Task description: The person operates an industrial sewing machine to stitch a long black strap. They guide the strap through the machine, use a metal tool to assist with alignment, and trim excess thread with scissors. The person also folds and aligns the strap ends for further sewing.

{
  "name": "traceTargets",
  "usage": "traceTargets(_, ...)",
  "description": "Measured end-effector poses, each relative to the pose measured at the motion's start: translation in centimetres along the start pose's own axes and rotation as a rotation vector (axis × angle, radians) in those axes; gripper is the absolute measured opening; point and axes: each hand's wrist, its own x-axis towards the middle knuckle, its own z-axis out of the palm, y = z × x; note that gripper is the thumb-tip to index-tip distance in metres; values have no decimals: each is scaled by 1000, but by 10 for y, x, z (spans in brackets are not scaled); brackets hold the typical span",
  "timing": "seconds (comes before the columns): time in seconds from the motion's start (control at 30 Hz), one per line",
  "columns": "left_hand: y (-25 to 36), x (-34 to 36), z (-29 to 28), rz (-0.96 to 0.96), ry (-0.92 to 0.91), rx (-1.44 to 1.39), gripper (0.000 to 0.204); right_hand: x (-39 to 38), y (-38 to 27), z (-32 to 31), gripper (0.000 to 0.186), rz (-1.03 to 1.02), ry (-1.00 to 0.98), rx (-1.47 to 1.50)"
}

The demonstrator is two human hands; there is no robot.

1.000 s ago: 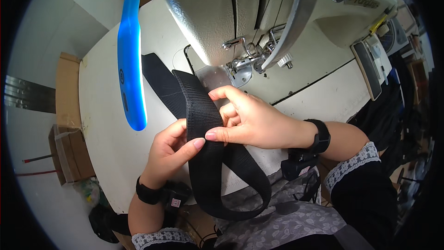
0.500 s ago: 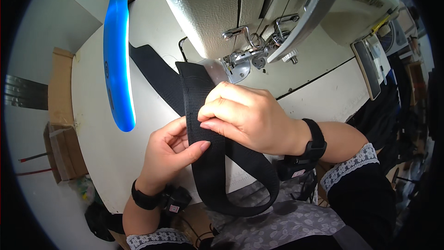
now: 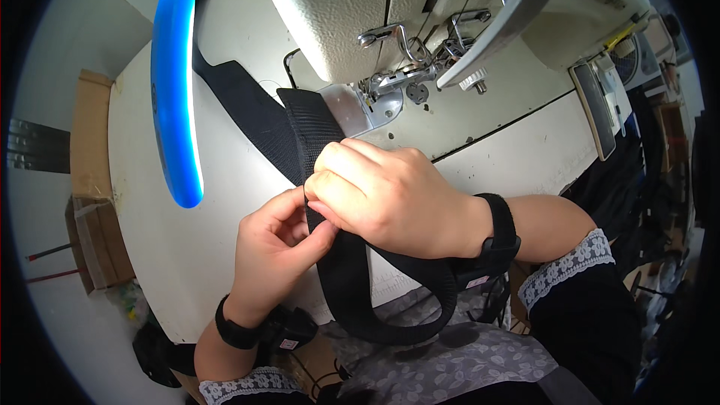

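Note:
A wide black webbing strap (image 3: 346, 277) runs between my hands and loops down over the table's near edge toward my lap. My left hand (image 3: 281, 240) pinches its left edge between thumb and fingers. On top of the same stretch, my right hand (image 3: 382, 195) is closed, its fingertips gripping the strap close to my left thumb. One strap end points away from me, lying near the needle plate (image 3: 375, 109) of the sewing machine (image 3: 352, 15). Another length of the strap slants off to the far left, passing behind the blue lamp.
A lit blue lamp (image 3: 176, 90) hangs over the left of the white table (image 3: 165, 270). Cardboard (image 3: 94, 142) stands beyond the left edge. At the right lies a phone-like dark-edged slab (image 3: 592, 112). Grey patterned fabric (image 3: 465, 360) covers my lap.
My right hand has shifted slightly left and down, its fingertips now at the strap's left edge by my left thumb. The view has moved a little, shifting the lamp leftward.

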Motion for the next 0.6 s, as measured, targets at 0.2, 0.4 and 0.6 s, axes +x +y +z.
traceTargets(0.2, 0, 1, 1, -20, 20, -107, 41, 1, 2, 4, 19, 30, 61, -30)
traceTargets(0.4, 1, 3, -1, -65, -2, -217, 41, 3, 10, -8, 22, 163, 207, -85)
traceTargets(0.6, 0, 3, -2, -73, -6, -234, 43, 1, 6, -10, 24, 208, 127, 57)
